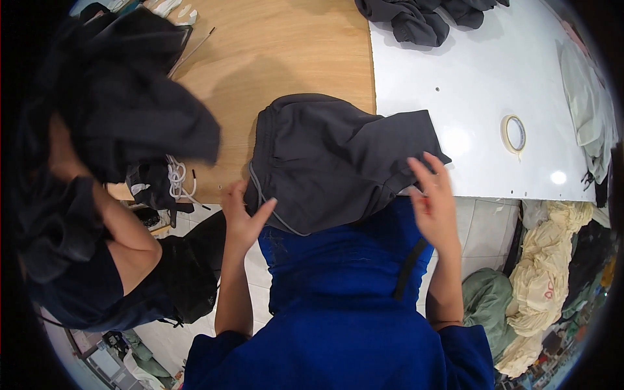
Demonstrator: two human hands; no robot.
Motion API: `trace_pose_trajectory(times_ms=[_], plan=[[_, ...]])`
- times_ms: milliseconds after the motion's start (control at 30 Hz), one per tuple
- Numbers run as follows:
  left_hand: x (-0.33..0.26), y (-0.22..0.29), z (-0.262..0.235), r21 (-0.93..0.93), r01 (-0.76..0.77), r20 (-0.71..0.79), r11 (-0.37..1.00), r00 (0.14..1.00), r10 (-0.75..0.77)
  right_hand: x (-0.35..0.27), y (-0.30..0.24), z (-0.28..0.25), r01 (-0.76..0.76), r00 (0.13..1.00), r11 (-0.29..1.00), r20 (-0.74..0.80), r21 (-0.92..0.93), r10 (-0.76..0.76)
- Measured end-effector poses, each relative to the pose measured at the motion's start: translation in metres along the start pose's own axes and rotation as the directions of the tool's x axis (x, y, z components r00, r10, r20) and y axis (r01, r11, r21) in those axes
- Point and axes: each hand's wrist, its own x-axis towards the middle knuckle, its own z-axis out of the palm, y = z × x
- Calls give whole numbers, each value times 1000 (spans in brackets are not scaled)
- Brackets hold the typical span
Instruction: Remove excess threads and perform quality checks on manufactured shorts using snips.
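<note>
Dark grey shorts (325,156) lie in front of me across the table's near edge, their gathered waistband to the left and a leg opening to the right. A grey drawcord (259,188) hangs at the waistband and loops down over the near side. Beside the waistband, my left hand (242,214) is open, thumb and fingers spread apart. My right hand (434,207) is at the leg hem, its fingers stretched out and apart; it seems to touch the cloth lightly without gripping it.
A co-worker's arm (127,224) at the left handles dark garments (130,97), blurred by motion. White cords (179,179) lie near them. More dark garments (416,19) lie at the far side. A tape roll (506,134) rests on the white tabletop (468,97). Cream cloth bundles (539,273) stand at the right.
</note>
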Motion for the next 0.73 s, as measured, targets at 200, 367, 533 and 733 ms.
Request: trace_pose_trajectory(times_ms=[200,367,533,733], plan=[[7,24,-50,-884,428,381,189,893,-242,25,12,-3,20,975,983,215,183,-60],[66,44,-58,-956,209,277,-206,873,-401,66,-3,-19,-59,997,943,-25,327,71],[83,2,-5,-877,397,414,-270,910,-10,63,1,-8,-85,977,930,-154,358,148],[71,9,-2,-954,278,296,-115,934,-202,22,-12,11,128,966,990,217,66,-139]])
